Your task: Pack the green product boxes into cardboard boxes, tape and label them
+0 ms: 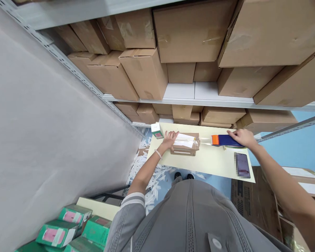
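Observation:
On the small cream table lies a brown cardboard box point(193, 151) with white paper on its top. My left hand point(170, 140) grips the left end of this box, its fingers spread over the top. My right hand point(243, 137) is closed around a tape dispenser point(227, 140), dark blue with an orange front, to the right of the box. A strip of clear tape point(205, 141) stretches between the dispenser and the box's right end. Next to my left hand stands a small white and green box point(156, 130).
A phone point(242, 165) lies at the table's point(212, 164) right end. Shelves of cardboard boxes point(144, 75) rise behind, with a wall point(63, 115) on the left. Paper strips point(152, 178) litter the floor. Green boxes point(73, 217) are stacked lower left, cartons point(254, 203) lower right.

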`<action>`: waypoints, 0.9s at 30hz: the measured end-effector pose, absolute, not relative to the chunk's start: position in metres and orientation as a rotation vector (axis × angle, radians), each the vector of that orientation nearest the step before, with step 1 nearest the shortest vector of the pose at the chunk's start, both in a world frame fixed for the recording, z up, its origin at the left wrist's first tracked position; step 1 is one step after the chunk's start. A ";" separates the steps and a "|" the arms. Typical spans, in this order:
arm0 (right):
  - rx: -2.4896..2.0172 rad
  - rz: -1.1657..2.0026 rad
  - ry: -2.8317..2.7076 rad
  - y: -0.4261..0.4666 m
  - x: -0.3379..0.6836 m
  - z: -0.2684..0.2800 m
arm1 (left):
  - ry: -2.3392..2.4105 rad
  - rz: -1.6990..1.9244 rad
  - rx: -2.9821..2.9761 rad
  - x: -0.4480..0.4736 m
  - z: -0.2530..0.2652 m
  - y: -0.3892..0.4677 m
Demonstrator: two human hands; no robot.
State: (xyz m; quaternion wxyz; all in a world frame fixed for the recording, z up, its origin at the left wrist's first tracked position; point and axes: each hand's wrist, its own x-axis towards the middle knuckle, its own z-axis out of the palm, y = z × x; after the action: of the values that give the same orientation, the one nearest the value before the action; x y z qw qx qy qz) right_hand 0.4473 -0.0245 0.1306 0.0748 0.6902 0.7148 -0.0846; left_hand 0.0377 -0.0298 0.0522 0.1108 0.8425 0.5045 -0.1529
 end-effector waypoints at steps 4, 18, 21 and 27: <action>2.147 -0.187 1.987 -0.037 0.488 0.134 | 1.455 -0.435 2.484 0.042 0.053 -0.029; 1.943 -0.074 2.010 -0.038 0.422 0.112 | 1.503 -0.493 2.472 0.064 0.052 -0.038; 1.902 -0.122 2.043 -0.035 0.394 0.099 | 1.496 -0.474 2.471 0.067 0.048 -0.043; 1.818 -0.241 2.095 -0.027 0.345 0.078 | 1.502 -0.382 2.538 0.064 0.035 -0.059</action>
State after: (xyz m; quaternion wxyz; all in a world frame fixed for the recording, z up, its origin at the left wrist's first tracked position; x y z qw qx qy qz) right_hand 0.3452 -0.0271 0.0782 0.1779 0.6425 0.7405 -0.0852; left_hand 0.0635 -0.0587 0.0347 0.0836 0.8505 0.5033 -0.1280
